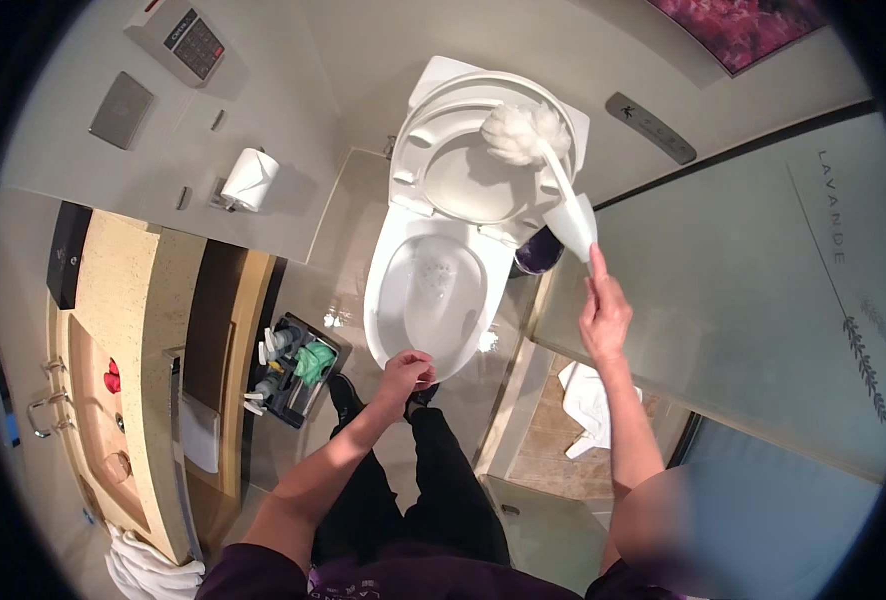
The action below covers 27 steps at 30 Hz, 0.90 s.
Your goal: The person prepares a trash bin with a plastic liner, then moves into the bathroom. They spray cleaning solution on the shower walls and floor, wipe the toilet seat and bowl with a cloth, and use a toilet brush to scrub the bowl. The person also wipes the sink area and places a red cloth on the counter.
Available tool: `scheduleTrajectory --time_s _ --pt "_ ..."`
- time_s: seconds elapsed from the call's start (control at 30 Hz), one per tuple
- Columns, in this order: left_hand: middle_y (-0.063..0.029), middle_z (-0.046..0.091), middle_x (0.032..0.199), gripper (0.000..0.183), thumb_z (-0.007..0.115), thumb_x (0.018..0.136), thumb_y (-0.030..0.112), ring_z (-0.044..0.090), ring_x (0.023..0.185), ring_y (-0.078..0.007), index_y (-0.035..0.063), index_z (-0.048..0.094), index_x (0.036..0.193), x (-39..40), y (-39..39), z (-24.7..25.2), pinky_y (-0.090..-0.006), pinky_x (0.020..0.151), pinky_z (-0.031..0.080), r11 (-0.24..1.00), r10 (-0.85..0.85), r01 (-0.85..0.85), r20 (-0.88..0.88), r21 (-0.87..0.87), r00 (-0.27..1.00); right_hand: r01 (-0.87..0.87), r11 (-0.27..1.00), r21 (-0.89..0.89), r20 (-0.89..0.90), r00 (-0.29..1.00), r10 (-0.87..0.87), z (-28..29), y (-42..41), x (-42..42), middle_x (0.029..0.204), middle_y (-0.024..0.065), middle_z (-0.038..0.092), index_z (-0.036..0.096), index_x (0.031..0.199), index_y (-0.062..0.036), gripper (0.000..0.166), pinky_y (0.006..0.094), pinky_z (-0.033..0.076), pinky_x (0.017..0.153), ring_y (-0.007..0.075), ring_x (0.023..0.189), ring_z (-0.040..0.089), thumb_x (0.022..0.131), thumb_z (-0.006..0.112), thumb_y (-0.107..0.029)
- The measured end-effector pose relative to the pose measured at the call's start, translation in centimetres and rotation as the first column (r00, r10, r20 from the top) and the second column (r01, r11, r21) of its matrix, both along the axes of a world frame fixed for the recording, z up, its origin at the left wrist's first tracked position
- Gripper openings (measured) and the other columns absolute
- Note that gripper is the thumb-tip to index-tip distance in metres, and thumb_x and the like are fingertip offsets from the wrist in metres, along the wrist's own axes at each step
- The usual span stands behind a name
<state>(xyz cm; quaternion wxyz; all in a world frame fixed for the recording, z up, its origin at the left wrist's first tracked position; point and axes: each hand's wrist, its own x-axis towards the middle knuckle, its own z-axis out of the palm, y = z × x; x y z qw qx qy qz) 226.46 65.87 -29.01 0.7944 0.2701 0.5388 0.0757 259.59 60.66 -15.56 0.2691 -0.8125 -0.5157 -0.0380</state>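
My right hand (605, 315) grips the handle of a white toilet brush (570, 225) with a fluffy head and a cone-shaped guard. The brush head (525, 133) is in front of the raised lid and seat (480, 180), at their upper right; whether it touches them I cannot tell. Below lies the open toilet bowl (431, 292), with small bubbles or drops inside. Over the bowl's front rim, my left hand (407, 379) has its fingers curled in, with nothing visible in them.
Left of the toilet, a dark caddy (293, 405) on the floor holds spray bottles and a green cloth (314, 363). A dark bin (539, 251) stands right of the toilet. A white towel (589, 405) lies beyond the shower threshold. Toilet paper (251, 180) hangs left, above the washbasin counter (124, 300).
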Motion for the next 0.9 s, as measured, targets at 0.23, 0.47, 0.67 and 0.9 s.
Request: scheduleTrajectory --time_s 0.23,0.47,0.67,0.9 --pt "-0.0064 0.068 0.094 0.017 0.057 0.094 0.012 0.065 0.084 -0.0154 0.0053 0.062 0.109 -1.3 2.3 -0.2 -0.0315 0.077 0.054 0.998 0.062 -0.061 -0.065 0.015 0.996 -0.071 0.984 -0.162 0.174 0.980 0.099 1.6 6.9 4.5 0.077 0.0121 0.059 0.044 0.148 -0.0402 0.073 0.0462 0.051 0.059 0.0328 0.065 0.062 0.089 0.059 0.000" --pt "-0.0085 0.068 0.093 0.019 0.056 0.095 0.009 0.067 0.080 -0.0163 0.0015 0.061 0.111 -4.4 2.6 -2.4 -0.0294 0.073 0.055 0.990 0.140 -0.137 -0.087 0.036 0.986 -0.290 0.865 -0.409 0.244 0.879 0.410 1.3 13.8 3.6 0.075 0.0117 0.056 0.037 0.149 -0.0465 0.089 0.0445 0.053 0.057 0.0318 0.060 0.062 0.078 0.055 0.004" --pt "-0.0085 0.069 0.095 0.019 0.063 0.092 0.010 0.066 0.078 -0.0166 0.0031 0.062 0.109 -4.8 1.3 -2.3 -0.0297 0.075 0.055 0.984 0.170 -0.174 -0.129 -0.022 0.977 -0.272 0.782 -0.562 0.190 0.877 0.442 -1.4 15.1 0.8 0.084 0.0130 0.059 0.032 0.151 -0.0479 0.084 0.0428 0.056 0.058 0.0304 0.063 0.065 0.085 0.052 -0.001" --pt "-0.0078 0.068 0.094 0.019 0.063 0.094 0.013 0.066 0.080 -0.0155 0.0032 0.061 0.110 -3.8 -0.2 -2.9 -0.0305 0.076 0.055 0.998 0.025 -0.037 -0.215 -0.051 0.976 -0.368 0.688 -0.625 -0.115 0.916 0.385 -11.0 12.5 -0.6 0.098 0.0166 0.060 0.029 0.153 -0.0454 0.071 0.0432 0.058 0.066 0.0336 0.074 0.068 0.094 0.048 -0.010"
